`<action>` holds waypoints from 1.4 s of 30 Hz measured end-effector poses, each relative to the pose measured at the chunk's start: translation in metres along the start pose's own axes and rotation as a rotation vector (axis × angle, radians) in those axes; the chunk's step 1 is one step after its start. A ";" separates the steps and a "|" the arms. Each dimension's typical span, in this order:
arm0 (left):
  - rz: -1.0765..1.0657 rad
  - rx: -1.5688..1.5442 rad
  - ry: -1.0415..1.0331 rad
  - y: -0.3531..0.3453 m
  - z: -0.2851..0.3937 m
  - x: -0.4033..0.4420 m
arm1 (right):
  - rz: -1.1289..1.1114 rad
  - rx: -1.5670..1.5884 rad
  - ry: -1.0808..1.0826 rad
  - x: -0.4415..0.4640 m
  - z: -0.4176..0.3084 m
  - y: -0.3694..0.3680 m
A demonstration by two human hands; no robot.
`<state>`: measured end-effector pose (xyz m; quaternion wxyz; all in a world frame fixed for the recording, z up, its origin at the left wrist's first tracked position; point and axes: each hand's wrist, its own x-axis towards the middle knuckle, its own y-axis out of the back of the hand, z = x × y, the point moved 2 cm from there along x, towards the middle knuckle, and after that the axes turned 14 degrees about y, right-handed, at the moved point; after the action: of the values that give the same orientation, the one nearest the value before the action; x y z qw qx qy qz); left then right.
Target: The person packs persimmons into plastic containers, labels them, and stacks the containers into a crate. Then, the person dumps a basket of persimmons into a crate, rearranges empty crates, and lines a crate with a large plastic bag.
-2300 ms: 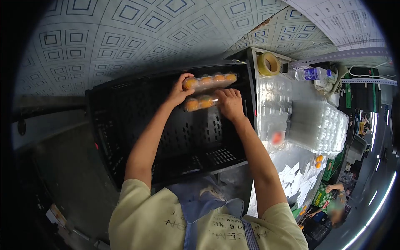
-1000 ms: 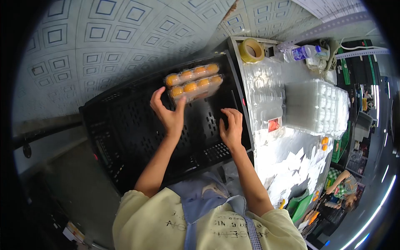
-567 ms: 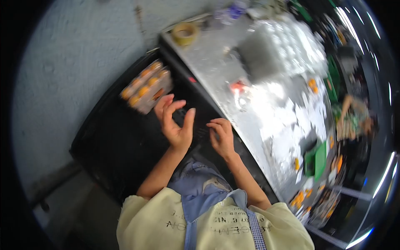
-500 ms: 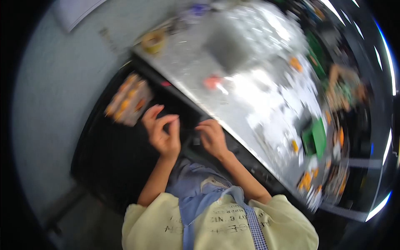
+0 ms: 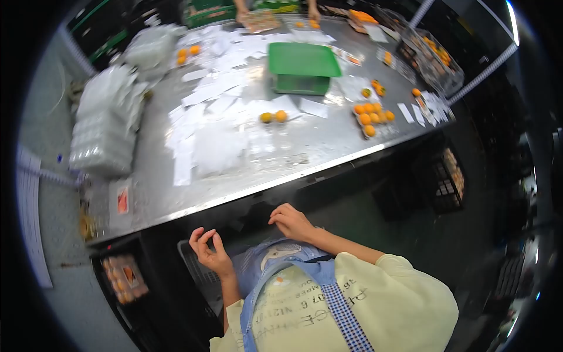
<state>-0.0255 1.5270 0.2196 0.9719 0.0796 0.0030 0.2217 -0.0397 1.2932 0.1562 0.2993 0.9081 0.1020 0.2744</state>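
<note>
Both left hand (image 5: 211, 256) and right hand (image 5: 297, 225) hang empty, fingers (image 5: 283, 213) half-curled, beside the grey metal counter (image 5: 155, 170); rushing risks bumping it.

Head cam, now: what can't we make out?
All in the head view:
Right palm: hidden by the back of the right hand.
Black crate: its floor beside the fruit packs is lost in shadow.
Red label: wording too small and blurred.
Body behind the far hands: cut off by the top edge.
</note>
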 end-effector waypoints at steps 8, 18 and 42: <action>-0.268 0.075 -0.063 -0.170 0.024 -0.037 | 0.187 -0.109 -0.265 -0.085 0.055 0.131; -0.574 0.159 -0.108 -0.352 0.031 -0.039 | 0.348 -0.216 -0.486 -0.120 0.128 0.213; -0.763 0.241 0.583 -0.664 -0.018 -0.103 | 0.202 -0.491 -0.676 -0.030 0.530 0.571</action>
<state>0.1667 0.8952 0.0948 0.9263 0.1193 0.3294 -0.1388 0.2434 0.5676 0.1298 0.4950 0.8541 -0.1596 0.0054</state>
